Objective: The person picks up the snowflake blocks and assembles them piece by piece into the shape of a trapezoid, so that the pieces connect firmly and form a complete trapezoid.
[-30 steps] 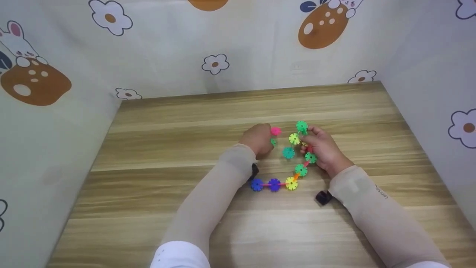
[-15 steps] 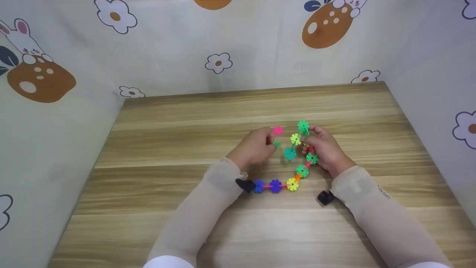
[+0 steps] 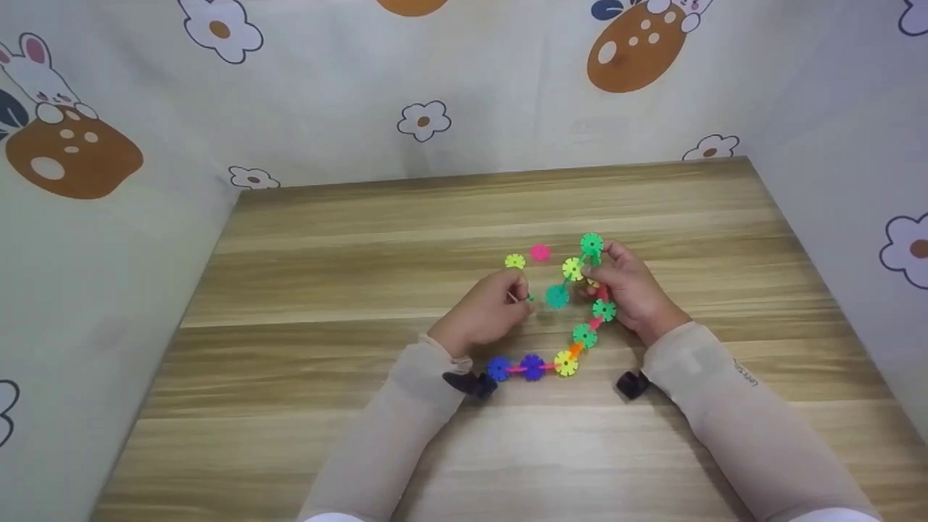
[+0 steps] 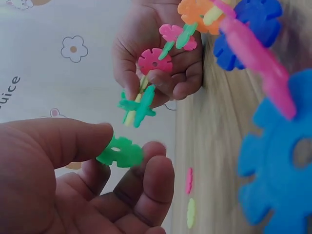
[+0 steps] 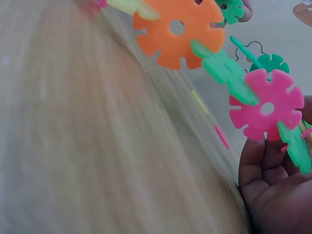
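Note:
My left hand (image 3: 484,310) pinches a loose green snowflake disc (image 4: 122,153) between thumb and fingers; only a sliver of it shows in the head view. Across from it, my right hand (image 3: 636,296) grips a chain of slotted snowflake discs near its upper end. From that hand the chain bends down and left, through green discs (image 3: 604,309) and a yellow disc (image 3: 566,363), to blue discs (image 3: 499,368). A teal disc (image 3: 557,296) ends a short branch pointing toward the left hand. In the left wrist view, the green disc is just below the branch's crossed green pieces (image 4: 139,106).
A pink disc (image 3: 540,252) and a yellow-green disc (image 3: 515,261) lie loose on the wooden table (image 3: 348,275), beyond the left hand. Black wrist cameras (image 3: 631,385) sit under both sleeves. A printed cloth (image 3: 493,65) hangs behind and beside the table.
My left hand has drawn back toward the near left with the green disc, uncovering the yellow-green disc. The right hand keeps its grip on the chain and has hardly moved.

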